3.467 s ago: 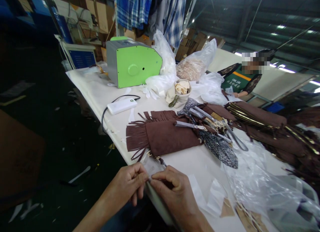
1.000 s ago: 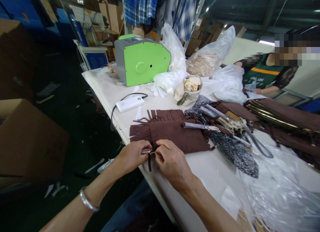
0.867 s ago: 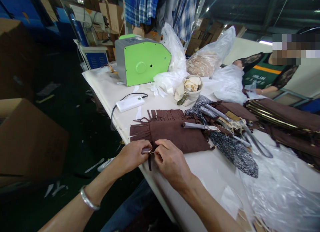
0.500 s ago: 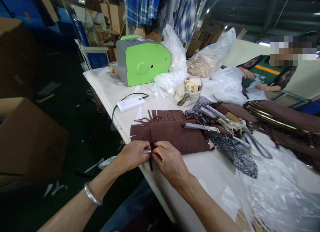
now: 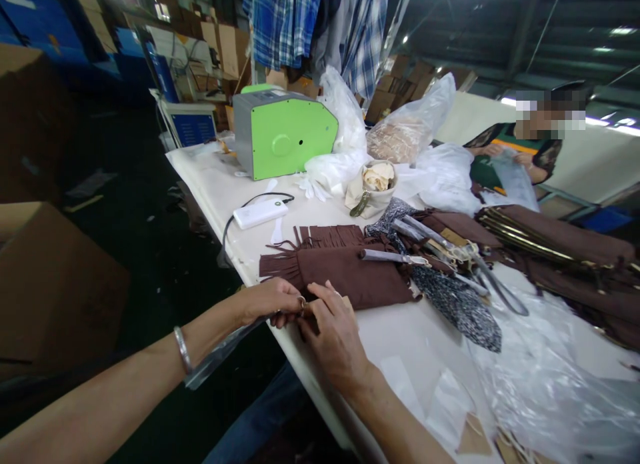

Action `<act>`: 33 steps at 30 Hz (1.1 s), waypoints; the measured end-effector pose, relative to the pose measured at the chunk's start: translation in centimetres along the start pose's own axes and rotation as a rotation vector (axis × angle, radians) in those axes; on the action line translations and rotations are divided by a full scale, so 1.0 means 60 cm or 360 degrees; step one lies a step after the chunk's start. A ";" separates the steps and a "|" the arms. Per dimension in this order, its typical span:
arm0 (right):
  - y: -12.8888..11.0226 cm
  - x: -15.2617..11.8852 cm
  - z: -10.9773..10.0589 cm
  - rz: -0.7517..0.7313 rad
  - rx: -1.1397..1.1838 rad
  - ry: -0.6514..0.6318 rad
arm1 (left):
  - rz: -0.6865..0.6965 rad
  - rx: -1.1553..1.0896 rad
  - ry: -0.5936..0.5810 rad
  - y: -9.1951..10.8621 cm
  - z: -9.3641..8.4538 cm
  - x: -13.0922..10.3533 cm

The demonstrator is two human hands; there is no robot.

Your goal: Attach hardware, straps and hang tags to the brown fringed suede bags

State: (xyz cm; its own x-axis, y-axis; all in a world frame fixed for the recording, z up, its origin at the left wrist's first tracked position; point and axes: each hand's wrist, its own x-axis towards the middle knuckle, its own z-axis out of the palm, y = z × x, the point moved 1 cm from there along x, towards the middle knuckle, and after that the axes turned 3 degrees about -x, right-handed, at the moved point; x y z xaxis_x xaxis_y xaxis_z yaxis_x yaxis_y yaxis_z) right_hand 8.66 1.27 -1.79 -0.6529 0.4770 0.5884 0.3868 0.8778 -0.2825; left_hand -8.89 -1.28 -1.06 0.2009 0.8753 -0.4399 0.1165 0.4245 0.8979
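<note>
My left hand (image 5: 280,303) is closed on a plastic-wrapped strap (image 5: 223,359), whose loose length hangs below my wrist beyond the table edge. A small metal clasp (image 5: 303,305) shows between the fingertips of both hands. My right hand (image 5: 336,334) pinches at that clasp, its fingers bent and partly hiding it. A small tan piece (image 5: 347,304) sticks out behind the right fingers. Just beyond my hands lies a brown fringed bag (image 5: 345,271), flat on the white table, with another wrapped strap (image 5: 393,257) across it.
Grey speckled cloth (image 5: 457,311), more wrapped straps and stacked brown bags (image 5: 560,241) lie to the right. A white power bank (image 5: 261,213), a green machine (image 5: 295,141) and a cloth pouch (image 5: 373,187) stand behind. Clear plastic (image 5: 560,377) covers the near right. A co-worker (image 5: 515,151) handles plastic.
A wrapped strap now trails from my left hand, and the thin brown strip between my fingers is out of sight. My right hand has turned slightly. The view has shifted a little.
</note>
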 end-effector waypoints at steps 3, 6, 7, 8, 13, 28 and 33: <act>-0.004 0.002 -0.002 0.0023 0.0009 0.0034 | 0.0028 -0.0042 0.0038 -0.003 0.005 -0.003; -0.008 0.003 0.000 0.0135 0.0027 0.0023 | 0.0047 -0.0015 0.0057 -0.005 0.009 -0.004; -0.008 0.003 0.001 0.0171 0.0044 0.0017 | 0.0056 0.0009 0.0066 -0.005 0.010 -0.004; -0.008 0.003 0.002 0.0194 0.0068 0.0012 | 0.0064 0.0042 0.0080 -0.006 0.010 -0.004; 0.003 -0.002 -0.005 0.0279 0.0267 -0.0039 | 0.0130 0.0300 0.0195 -0.007 0.009 -0.013; 0.028 0.002 -0.053 0.0437 0.0629 -0.0173 | 0.1136 0.1010 0.0821 -0.033 0.074 -0.030; 0.067 0.008 -0.055 0.0146 0.0161 -0.0256 | 0.1240 0.0605 0.0786 -0.032 0.067 -0.037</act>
State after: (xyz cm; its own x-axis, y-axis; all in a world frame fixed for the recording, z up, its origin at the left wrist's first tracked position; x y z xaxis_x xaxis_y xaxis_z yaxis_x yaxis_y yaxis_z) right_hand 12.07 4.87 -0.14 -0.7167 0.5489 0.4301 0.3873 0.8262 -0.4090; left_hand -5.64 -4.97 -1.89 -0.0631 0.9129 0.4032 0.4454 -0.3358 0.8300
